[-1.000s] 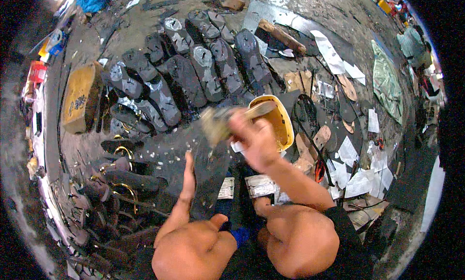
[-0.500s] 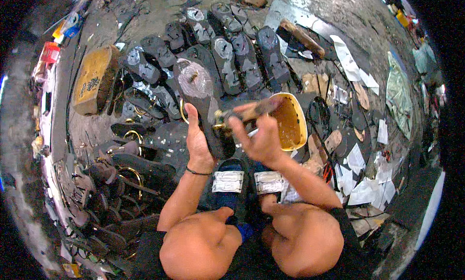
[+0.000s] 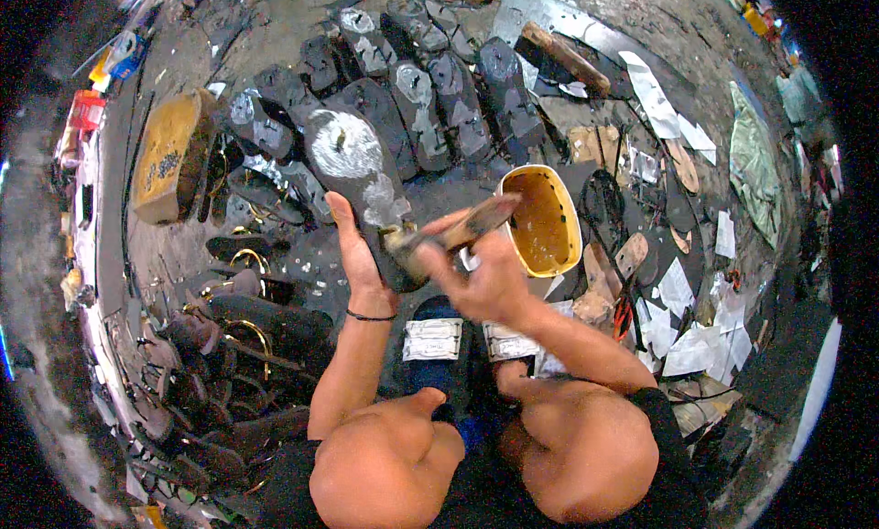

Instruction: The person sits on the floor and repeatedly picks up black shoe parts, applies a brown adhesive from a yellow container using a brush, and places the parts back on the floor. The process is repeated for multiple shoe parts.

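My left hand (image 3: 364, 261) is closed along the edge of a dark sandal sole (image 3: 374, 199), holding it tilted with its underside up. A shiny whitish wet coat covers the sole's far, wide end, and a greyer patch lies at its middle. In my right hand (image 3: 487, 277) is a wooden-handled brush (image 3: 481, 219), its fingers wrapped round the handle. The brush's tip meets the sole near its narrow end; motion blurs it a little. Just right of the brush stands a yellow tub (image 3: 575, 254) with amber, sticky-looking stuff inside.
Several coated soles (image 3: 462, 108) lie in rows beyond my hands. A worn yellow-brown block (image 3: 165, 158) sits at the left, above a heap of dark sandals (image 3: 265, 314) with gold rings. Paper scraps (image 3: 696, 350) and a wooden stick (image 3: 568, 60) lie to the right.
The brush has come down onto the sole's lower part, its handle swinging a little. The sole's wide end looks brighter and shinier. Both hands keep their holds.
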`<action>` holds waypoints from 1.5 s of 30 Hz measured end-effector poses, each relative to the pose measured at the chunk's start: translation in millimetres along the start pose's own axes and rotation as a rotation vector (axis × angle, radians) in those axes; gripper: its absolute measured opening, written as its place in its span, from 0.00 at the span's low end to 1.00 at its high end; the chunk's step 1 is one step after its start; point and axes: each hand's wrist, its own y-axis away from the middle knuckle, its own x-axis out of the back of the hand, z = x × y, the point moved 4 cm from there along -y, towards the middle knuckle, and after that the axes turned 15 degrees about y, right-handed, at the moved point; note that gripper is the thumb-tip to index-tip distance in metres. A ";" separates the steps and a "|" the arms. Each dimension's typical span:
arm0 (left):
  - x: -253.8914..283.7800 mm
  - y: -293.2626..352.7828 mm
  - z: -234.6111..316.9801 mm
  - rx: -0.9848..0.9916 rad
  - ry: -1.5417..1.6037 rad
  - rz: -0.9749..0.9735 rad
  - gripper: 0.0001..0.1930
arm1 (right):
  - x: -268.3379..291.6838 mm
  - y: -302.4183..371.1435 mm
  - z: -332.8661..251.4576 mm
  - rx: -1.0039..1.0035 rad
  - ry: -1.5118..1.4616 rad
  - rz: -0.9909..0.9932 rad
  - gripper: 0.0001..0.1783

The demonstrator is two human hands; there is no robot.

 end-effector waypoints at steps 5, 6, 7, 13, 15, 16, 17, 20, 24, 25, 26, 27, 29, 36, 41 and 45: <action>-28.6 9.5 16.4 -0.198 -0.134 -0.005 0.32 | 16.7 -11.5 56.6 -0.220 -0.032 0.188 0.10; -19.9 10.5 15.6 -0.156 -0.150 -0.020 0.31 | 24.3 -17.8 48.8 -0.304 -0.184 0.174 0.11; -17.9 5.1 14.2 -0.102 -0.168 -0.056 0.31 | 31.2 -26.3 33.7 -0.264 -0.221 0.171 0.11; -25.9 6.1 -15.7 -0.103 -0.118 -0.008 0.33 | 5.8 -15.5 12.3 -0.190 -0.090 0.095 0.13; -13.2 2.6 -14.2 -0.052 -0.189 0.065 0.34 | 3.9 -7.2 -6.9 0.046 -0.025 0.115 0.12; -19.6 6.4 -9.0 -0.045 -0.155 0.062 0.34 | 2.2 -3.2 -7.1 0.066 -0.039 0.118 0.11; -13.1 -1.9 -10.5 0.005 0.053 0.049 0.33 | 0.4 0.1 -5.8 0.087 -0.053 0.120 0.10; -37.4 3.2 -11.7 0.013 0.167 0.035 0.32 | 6.9 -14.4 47.4 -0.136 0.159 0.055 0.09; -24.1 3.2 -12.9 -0.032 -0.096 0.062 0.32 | -5.2 -18.0 35.7 -0.229 -0.252 0.123 0.11; -1.7 -0.1 -20.1 0.067 -0.070 0.082 0.32 | -4.5 -10.9 -8.6 -0.010 -0.086 0.119 0.14; 20.7 1.3 -18.2 0.143 -0.057 0.110 0.33 | -13.4 -2.5 -31.4 0.081 -0.122 -0.017 0.14; 29.1 -3.7 -33.2 0.201 0.019 0.182 0.34 | -17.5 3.4 -34.4 0.154 -0.121 -0.144 0.14; 9.4 -4.4 -32.0 0.135 0.031 0.119 0.33 | 3.3 -19.5 -3.7 0.041 0.013 0.021 0.11; 59.7 -46.0 -25.7 0.220 0.173 0.008 0.29 | -3.0 3.5 -16.2 -0.048 -0.070 -0.156 0.11; -37.6 -147.5 41.4 -0.036 -0.111 -0.174 0.29 | 37.0 17.7 60.8 -0.272 -0.083 0.069 0.11; 21.1 -190.6 121.5 -0.413 0.045 0.390 0.29 | 31.3 26.3 75.9 -0.242 0.036 0.110 0.12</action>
